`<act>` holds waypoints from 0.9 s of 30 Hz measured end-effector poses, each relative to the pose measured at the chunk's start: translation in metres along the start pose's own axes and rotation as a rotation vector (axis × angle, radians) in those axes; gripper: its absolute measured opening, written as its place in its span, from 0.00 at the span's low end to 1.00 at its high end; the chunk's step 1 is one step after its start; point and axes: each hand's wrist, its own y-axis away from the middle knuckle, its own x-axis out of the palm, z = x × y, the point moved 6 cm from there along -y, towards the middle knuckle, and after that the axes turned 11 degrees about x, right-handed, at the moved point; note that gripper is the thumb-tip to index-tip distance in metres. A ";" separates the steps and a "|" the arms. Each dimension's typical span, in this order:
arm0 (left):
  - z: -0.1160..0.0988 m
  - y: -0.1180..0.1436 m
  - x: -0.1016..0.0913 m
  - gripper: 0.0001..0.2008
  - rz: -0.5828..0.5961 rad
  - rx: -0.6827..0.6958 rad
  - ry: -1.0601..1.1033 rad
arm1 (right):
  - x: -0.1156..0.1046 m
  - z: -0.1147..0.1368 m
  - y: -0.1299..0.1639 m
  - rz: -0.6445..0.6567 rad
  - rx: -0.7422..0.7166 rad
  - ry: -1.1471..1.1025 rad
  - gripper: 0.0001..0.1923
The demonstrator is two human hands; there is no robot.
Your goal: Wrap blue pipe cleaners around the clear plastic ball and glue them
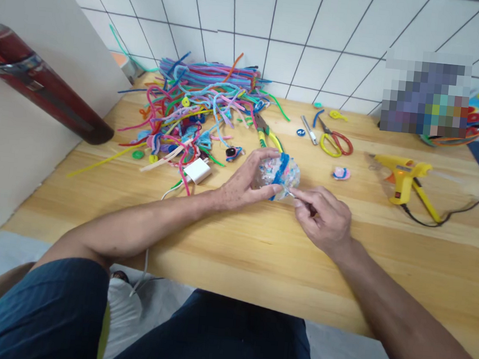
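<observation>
My left hand is closed on a rounded, see-through piece with coloured specks, thumb at its near edge and fingers over the far side. A fuzzy blue strip runs across it. My right hand pinches a thin metal tool, whose tip is at the near edge of the piece beside my left thumb. Most of the tool is hidden in the fingers, so its kind is unclear. Just behind the left fingers lie pliers with green and yellow handles.
Tangled pipe cleaners lie at the back left, by a white charger and a red flask. Scissors, a craft knife and a small pink-and-blue piece lie behind my right hand. A yellow glue gun with a cord stands rightward.
</observation>
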 end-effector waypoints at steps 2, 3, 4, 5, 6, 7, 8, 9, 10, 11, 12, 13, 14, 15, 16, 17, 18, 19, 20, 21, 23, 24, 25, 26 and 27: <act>0.001 0.000 0.000 0.32 -0.004 -0.009 0.005 | -0.002 -0.005 0.001 -0.017 0.033 -0.012 0.15; 0.002 0.001 0.000 0.32 -0.007 -0.012 0.008 | -0.004 -0.009 0.002 -0.034 0.072 -0.025 0.14; 0.002 0.001 0.000 0.32 -0.012 -0.011 0.010 | -0.005 -0.015 0.002 -0.054 0.131 -0.046 0.13; 0.002 0.001 0.001 0.33 -0.016 -0.006 0.014 | -0.006 -0.022 0.003 -0.074 0.209 -0.083 0.11; 0.003 0.001 0.001 0.33 -0.019 0.002 0.016 | -0.006 -0.031 0.003 -0.091 0.307 -0.142 0.11; 0.003 0.001 0.001 0.33 -0.020 0.013 0.018 | -0.004 -0.041 0.004 -0.103 0.416 -0.221 0.10; 0.002 0.001 0.002 0.33 -0.022 0.025 0.020 | -0.002 -0.050 0.005 -0.107 0.524 -0.317 0.10; 0.002 0.001 0.002 0.32 -0.023 0.034 0.020 | 0.002 -0.059 0.006 -0.106 0.624 -0.427 0.09; 0.002 0.001 0.002 0.32 -0.025 0.040 0.021 | 0.006 -0.066 0.006 -0.101 0.709 -0.542 0.09; 0.003 0.001 0.003 0.32 -0.029 0.043 0.021 | 0.009 -0.071 0.006 -0.095 0.780 -0.654 0.09; 0.003 0.001 0.003 0.32 -0.033 0.046 0.021 | 0.013 -0.075 0.005 -0.086 0.836 -0.757 0.09; 0.003 0.001 0.003 0.32 -0.038 0.051 0.021 | 0.015 -0.077 0.004 -0.076 0.881 -0.848 0.10; 0.003 0.001 0.003 0.32 -0.041 0.058 0.021 | 0.017 -0.078 0.003 -0.063 0.921 -0.926 0.11; 0.002 0.001 0.003 0.32 -0.044 0.066 0.020 | 0.019 -0.078 0.002 -0.046 0.957 -0.989 0.13; 0.002 0.001 0.003 0.32 -0.047 0.075 0.018 | 0.020 -0.078 0.001 -0.025 0.992 -1.038 0.14; 0.002 0.001 0.003 0.32 -0.051 0.083 0.015 | 0.020 -0.076 0.001 -0.001 1.024 -1.078 0.16; 0.002 0.001 0.003 0.32 -0.053 0.090 0.013 | 0.021 -0.075 0.001 0.025 1.054 -1.112 0.17; 0.002 0.001 0.003 0.32 -0.054 0.094 0.012 | 0.021 -0.074 0.001 0.051 1.084 -1.140 0.18; 0.002 0.001 0.004 0.32 -0.055 0.095 0.010 | 0.022 -0.073 0.002 0.077 1.113 -1.163 0.18; 0.002 0.001 0.004 0.32 -0.056 0.094 0.008 | 0.022 -0.072 0.002 0.100 1.138 -1.178 0.18; 0.003 0.002 0.004 0.32 -0.056 0.085 0.007 | 0.024 -0.072 0.004 0.127 1.176 -1.181 0.18; 0.004 0.002 0.004 0.32 -0.054 0.076 0.007 | 0.025 -0.073 0.005 0.134 1.184 -1.166 0.18; 0.004 0.002 0.005 0.33 -0.052 0.067 0.007 | 0.025 -0.074 0.006 0.136 1.183 -1.141 0.18; 0.004 0.002 0.005 0.33 -0.048 0.061 0.007 | 0.026 -0.074 0.006 0.136 1.173 -1.107 0.18; 0.004 0.002 0.005 0.33 -0.044 0.057 0.005 | 0.026 -0.075 0.006 0.136 1.155 -1.068 0.17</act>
